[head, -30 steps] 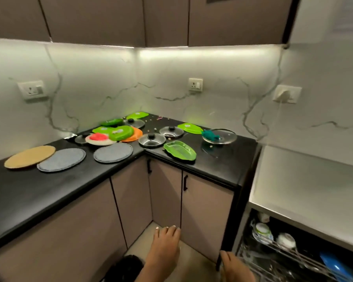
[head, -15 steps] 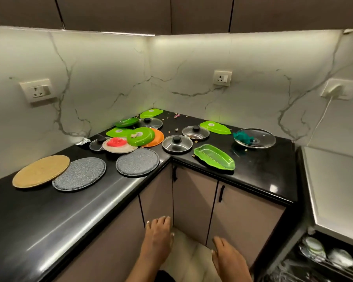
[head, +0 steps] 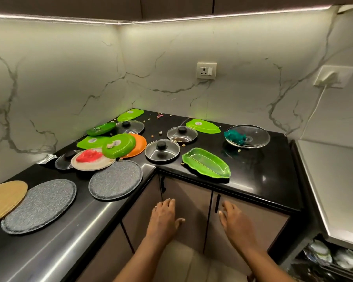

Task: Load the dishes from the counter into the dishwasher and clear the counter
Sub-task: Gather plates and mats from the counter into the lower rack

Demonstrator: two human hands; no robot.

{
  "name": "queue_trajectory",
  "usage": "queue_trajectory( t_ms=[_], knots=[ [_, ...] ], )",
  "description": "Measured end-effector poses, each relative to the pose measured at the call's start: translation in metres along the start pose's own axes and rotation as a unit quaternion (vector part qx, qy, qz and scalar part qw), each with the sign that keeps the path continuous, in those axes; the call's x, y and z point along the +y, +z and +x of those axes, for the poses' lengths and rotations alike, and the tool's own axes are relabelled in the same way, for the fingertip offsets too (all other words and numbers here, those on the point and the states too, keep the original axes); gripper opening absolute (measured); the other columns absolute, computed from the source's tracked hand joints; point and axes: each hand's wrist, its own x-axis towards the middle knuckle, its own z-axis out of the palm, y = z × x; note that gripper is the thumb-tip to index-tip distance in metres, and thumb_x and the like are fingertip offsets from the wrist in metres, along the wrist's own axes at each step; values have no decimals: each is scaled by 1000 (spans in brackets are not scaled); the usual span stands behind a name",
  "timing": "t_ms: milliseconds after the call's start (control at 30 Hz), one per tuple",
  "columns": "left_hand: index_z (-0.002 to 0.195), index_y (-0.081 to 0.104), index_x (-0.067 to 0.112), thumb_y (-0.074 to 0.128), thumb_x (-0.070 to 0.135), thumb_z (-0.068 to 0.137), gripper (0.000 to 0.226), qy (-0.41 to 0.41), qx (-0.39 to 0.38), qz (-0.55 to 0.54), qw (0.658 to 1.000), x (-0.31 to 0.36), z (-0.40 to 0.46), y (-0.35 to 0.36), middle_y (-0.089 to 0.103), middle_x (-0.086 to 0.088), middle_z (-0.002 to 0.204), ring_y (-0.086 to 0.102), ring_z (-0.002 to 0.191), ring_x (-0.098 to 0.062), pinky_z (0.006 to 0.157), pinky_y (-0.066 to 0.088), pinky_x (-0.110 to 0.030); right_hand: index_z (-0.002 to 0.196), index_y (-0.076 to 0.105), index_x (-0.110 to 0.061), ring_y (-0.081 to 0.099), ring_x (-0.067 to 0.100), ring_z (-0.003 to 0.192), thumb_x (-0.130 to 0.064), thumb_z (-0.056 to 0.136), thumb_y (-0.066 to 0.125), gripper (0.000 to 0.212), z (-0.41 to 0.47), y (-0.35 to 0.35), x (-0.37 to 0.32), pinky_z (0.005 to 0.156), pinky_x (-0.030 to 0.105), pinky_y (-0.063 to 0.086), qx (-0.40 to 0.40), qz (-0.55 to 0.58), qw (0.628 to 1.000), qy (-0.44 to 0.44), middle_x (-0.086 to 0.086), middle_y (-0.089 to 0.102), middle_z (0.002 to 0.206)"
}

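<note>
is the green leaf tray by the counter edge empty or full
Empty: the green leaf tray shows only its bare ribbed inside, with crumbs lying beside it on the counter.

counter [head: 259, 169] glossy black | wall [head: 171, 58] white marble, grey veins | mats [head: 115, 180] speckled grey, lower left | round mat [head: 4, 198] tan, left edge | leaf tray [head: 206, 162] bright green | plate [head: 140, 144] orange | cabinets [head: 188, 202] taupe, black handles
</note>
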Motion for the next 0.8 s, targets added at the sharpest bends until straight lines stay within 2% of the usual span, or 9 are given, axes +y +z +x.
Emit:
queue_trajectory(
  t_ms=[100, 200, 433, 500, 633, 733, 800],
  knots=[
    [151, 22, 13, 55, 53, 90, 81, 1, -18, -1, 1000, 10, 61, 5, 27, -4, 154, 28, 140, -24, 115, 25, -35, 101, 63, -12, 66, 31, 77, -20, 86, 69, 18, 59, 0, 18, 60, 37, 50, 43, 24, 998, 37, 8, 66, 91],
    [152, 20, 10, 58, 55, 87, 87, -7, -37, 5, 999, 20, 123, 10, 23, -9, 157, 23, 143, -27, 118, 21, -36, 103, 62, -10, 65, 32, 80, -20, 86, 68, 21, 115, 1, 34, 63, 39, 51, 61, 30, 997, 38, 10, 66, 91],
    [134, 40, 12, 74, 59, 68, 88, -52, -41, -5, 998, 24, 231, 20, 41, -5, 139, 38, 129, -25, 106, 32, -33, 107, 61, -9, 60, 34, 93, -24, 88, 66, 24, 224, 17, 70, 74, 38, 46, 33, 54, 997, 54, 13, 65, 102],
    [132, 41, 11, 81, 59, 59, 96, -68, -59, -22, 996, 19, 249, 19, 41, -6, 137, 37, 129, -26, 106, 33, -35, 107, 60, -9, 59, 35, 94, -26, 88, 67, 27, 245, 25, 76, 75, 38, 45, 14, 61, 996, 57, 14, 65, 103],
    [140, 36, 11, 87, 58, 46, 117, -90, -98, -49, 990, 10, 268, 19, 31, -7, 144, 29, 136, -28, 112, 31, -42, 113, 59, -12, 55, 32, 103, -40, 87, 67, 40, 276, 43, 79, 82, 38, 43, -49, 39, 996, 56, 12, 62, 110],
    [149, 26, 10, 90, 50, 50, 124, -108, -110, -74, 985, 9, 269, 21, 13, -8, 156, 20, 143, -31, 117, 23, -45, 119, 58, -14, 49, 29, 110, -48, 83, 69, 50, 290, 51, 73, 88, 37, 42, -87, 9, 995, 50, 9, 58, 115],
    [153, 17, 8, 90, 48, 53, 129, -118, -133, -73, 981, 10, 271, 20, 0, -7, 160, 9, 147, -31, 118, 16, -49, 118, 56, -15, 49, 28, 110, -47, 82, 70, 50, 299, 53, 68, 88, 36, 42, -109, 11, 992, 60, 9, 56, 116]
  ],
)
